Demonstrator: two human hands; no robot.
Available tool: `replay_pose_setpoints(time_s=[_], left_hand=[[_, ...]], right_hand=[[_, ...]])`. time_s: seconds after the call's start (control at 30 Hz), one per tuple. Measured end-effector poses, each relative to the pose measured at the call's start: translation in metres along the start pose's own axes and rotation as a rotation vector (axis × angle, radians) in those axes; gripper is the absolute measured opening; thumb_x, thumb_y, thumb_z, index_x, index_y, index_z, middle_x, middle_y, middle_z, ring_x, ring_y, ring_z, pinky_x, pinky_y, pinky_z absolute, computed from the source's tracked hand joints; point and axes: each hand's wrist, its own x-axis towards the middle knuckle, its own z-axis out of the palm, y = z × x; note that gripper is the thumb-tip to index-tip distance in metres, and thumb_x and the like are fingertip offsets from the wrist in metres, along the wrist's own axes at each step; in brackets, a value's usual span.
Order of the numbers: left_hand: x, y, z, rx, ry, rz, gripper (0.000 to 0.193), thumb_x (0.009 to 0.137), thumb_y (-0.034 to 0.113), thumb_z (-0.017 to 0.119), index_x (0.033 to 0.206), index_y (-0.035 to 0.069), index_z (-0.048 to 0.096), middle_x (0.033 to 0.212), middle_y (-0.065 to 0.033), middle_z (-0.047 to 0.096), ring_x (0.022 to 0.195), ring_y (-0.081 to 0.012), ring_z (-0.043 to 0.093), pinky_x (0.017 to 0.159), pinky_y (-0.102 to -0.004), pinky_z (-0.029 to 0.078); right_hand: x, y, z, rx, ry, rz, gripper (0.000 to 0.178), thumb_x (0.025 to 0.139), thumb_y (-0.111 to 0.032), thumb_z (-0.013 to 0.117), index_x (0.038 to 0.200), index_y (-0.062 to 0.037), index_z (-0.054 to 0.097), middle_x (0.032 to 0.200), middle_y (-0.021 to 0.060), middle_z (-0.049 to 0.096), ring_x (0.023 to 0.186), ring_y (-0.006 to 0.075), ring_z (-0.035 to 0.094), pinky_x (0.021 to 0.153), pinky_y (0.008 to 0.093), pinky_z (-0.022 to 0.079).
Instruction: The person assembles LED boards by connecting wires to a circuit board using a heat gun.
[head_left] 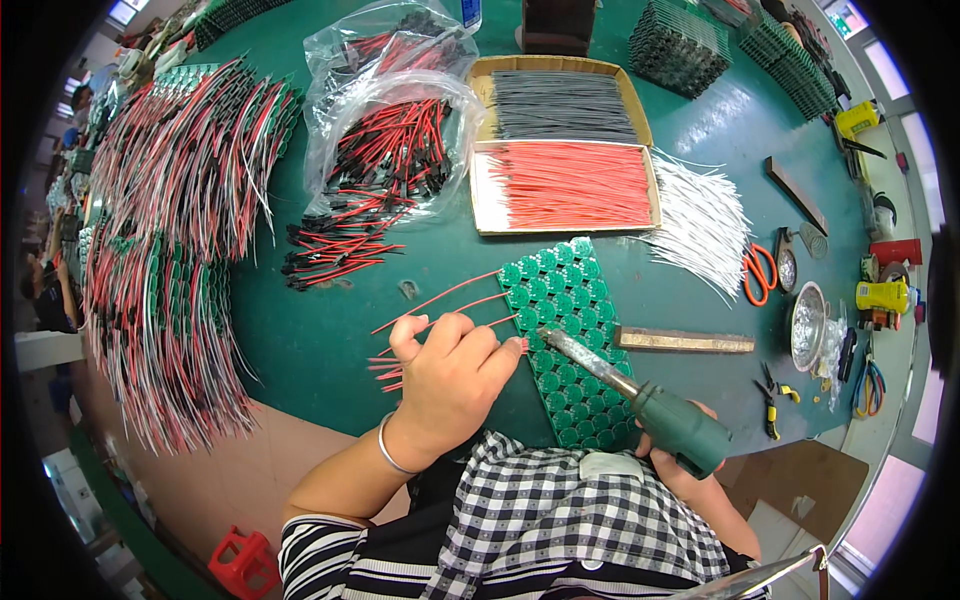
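Wire [526,345], red and skinny, was pinched between thumb and forefinger of the left hand [450,375], right by the edge of a green circuit board [556,290]. That board lay on the table [440,255], just right of those fingertips. The right hand [672,468] had its fingers wrapped round the handle of a soldering iron [590,368], though the handle hid most of them, so no clue how tight. The iron's tip was just right of the left fingers; couldn't tell if it touched the board. IMO doing this well meant holding that pinch dead still, wire end flat on its pad, heating both together briefly, and not letting go until the solder set. I'd have watched the hot shaft near the left fingertips too, plus the other red wires [455,288] just beyond them, since a snag could've tugged one loose.
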Motion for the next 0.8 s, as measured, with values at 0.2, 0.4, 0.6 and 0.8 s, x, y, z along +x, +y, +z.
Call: replay_pose_setpoints(time_s=[0.2,0.4,0.6,0.8], left_hand=[[-0.001,0.0,0.002,0.006,-0.006,-0.005,0.006,0.075,0.016,0.074,0.076,0.02,0.07,0.07,0.0065,0.05,0.077,-0.0133,0.052,0.091,-0.0449,0.024],[-0.001,-0.001,0.003,0.005,-0.015,-0.008,0.005,0.075,0.017,0.074,0.076,0.02,0.07,0.07,0.0062,0.049,0.078,-0.0136,0.052,0.09,-0.0446,0.025],[0.0,-0.001,0.004,0.005,-0.018,-0.009,0.005,0.074,0.018,0.074,0.077,0.02,0.071,0.07,0.0062,0.049,0.078,-0.0137,0.051,0.09,-0.0444,0.025],[-0.001,0.0,0.003,0.017,-0.013,-0.005,0.005,0.074,0.018,0.075,0.076,0.02,0.07,0.07,0.0061,0.05,0.078,-0.0138,0.051,0.089,-0.0438,0.025]], right_hand=[[0.014,-0.01,0.002,-0.293,-0.07,-0.244,0.022,0.088,-0.02,0.061,0.098,-0.0007,0.061,0.07,0.0044,0.061,0.059,0.0157,0.062,0.062,0.0302,0.05],[0.016,-0.015,0.005,-0.323,-0.049,-0.252,0.015,0.087,-0.014,0.058,0.095,-0.0008,0.061,0.068,0.0036,0.06,0.057,0.0158,0.061,0.063,0.0306,0.05],[0.025,-0.018,0.005,-0.343,-0.052,-0.363,0.014,0.087,-0.012,0.057,0.094,-0.0011,0.061,0.065,0.0041,0.059,0.056,0.0173,0.061,0.06,0.031,0.049],[0.014,-0.032,-0.006,-0.276,-0.107,-0.163,0.019,0.084,-0.01,0.06,0.102,-0.0023,0.061,0.08,0.0074,0.065,0.068,0.021,0.065,0.075,0.0344,0.049]])
